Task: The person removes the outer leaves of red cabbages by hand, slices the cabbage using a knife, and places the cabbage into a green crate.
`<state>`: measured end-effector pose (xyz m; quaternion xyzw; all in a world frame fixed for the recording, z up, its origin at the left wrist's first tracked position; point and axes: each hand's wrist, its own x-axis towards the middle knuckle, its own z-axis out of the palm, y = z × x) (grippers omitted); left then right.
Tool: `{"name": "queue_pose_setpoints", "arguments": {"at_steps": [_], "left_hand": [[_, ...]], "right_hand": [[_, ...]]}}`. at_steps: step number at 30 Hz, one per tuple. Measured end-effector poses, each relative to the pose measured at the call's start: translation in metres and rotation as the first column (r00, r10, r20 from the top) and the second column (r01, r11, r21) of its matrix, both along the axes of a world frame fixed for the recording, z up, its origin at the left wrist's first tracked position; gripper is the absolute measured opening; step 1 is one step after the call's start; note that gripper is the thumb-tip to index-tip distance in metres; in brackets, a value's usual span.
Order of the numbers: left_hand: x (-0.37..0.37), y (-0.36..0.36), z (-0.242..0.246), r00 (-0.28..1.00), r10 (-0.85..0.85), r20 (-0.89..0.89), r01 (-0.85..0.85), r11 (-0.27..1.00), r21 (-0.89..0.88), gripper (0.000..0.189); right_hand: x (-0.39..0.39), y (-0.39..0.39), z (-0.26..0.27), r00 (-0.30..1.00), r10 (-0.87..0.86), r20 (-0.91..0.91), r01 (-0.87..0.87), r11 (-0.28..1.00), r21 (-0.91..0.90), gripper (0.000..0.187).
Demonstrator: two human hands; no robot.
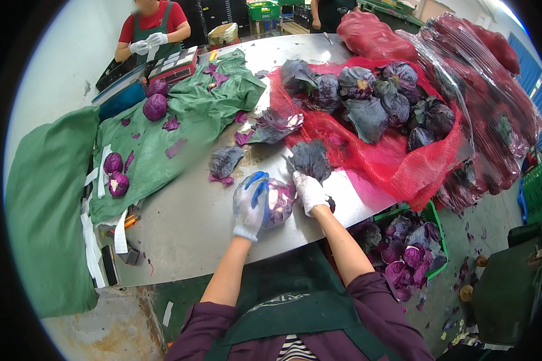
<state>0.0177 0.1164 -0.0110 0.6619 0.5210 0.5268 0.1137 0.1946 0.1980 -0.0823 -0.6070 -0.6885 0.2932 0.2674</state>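
Observation:
My left hand, in a white glove with blue palm coating, grips a red cabbage on the metal table. The cabbage's pale cut stem end faces right. In a white glove, my right hand is closed around a knife, whose blade points up and left, away from me. It stays just right of the cabbage, apart from it. Beyond the knife lies a dark outer cabbage leaf. Another loose leaf rests left of it, and more trimmed leaves lie farther back.
Untrimmed red cabbages sit on an opened red mesh sack. Full sacks under plastic are piled right. A green crate below holds leaves. Trimmed cabbages lie on green cloth. A gloved co-worker stands across by a scale.

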Motion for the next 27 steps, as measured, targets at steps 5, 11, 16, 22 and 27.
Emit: {"name": "queue_pose_setpoints", "arguments": {"at_steps": [5,11,16,22,27], "left_hand": [[-0.029,-0.015,-0.014,0.982,0.027,0.184,-0.014,0.997,-0.072,0.035],[-0.040,-0.023,0.021,0.990,0.110,-0.093,-0.133,0.947,-0.291,0.047],[-0.025,-0.019,-0.009,0.983,0.177,-0.049,-0.178,0.984,-0.020,0.044],[-0.006,-0.013,-0.025,0.987,0.120,0.104,-0.116,0.992,-0.052,0.043],[-0.016,-0.020,-0.025,0.978,0.202,0.045,-0.200,0.978,-0.056,0.035]], "right_hand": [[0.028,0.027,-0.017,0.981,-0.187,-0.045,0.193,0.956,0.222,0.051],[-0.010,-0.034,0.012,0.997,-0.072,0.036,0.053,0.926,0.374,0.051],[-0.047,-0.094,0.072,0.989,0.062,0.133,-0.088,0.976,0.201,0.049],[-0.033,-0.058,0.029,0.994,-0.092,0.066,0.060,0.920,0.388,0.043],[-0.007,-0.010,-0.016,0.995,0.024,0.100,-0.045,0.975,0.216,0.043]]}}
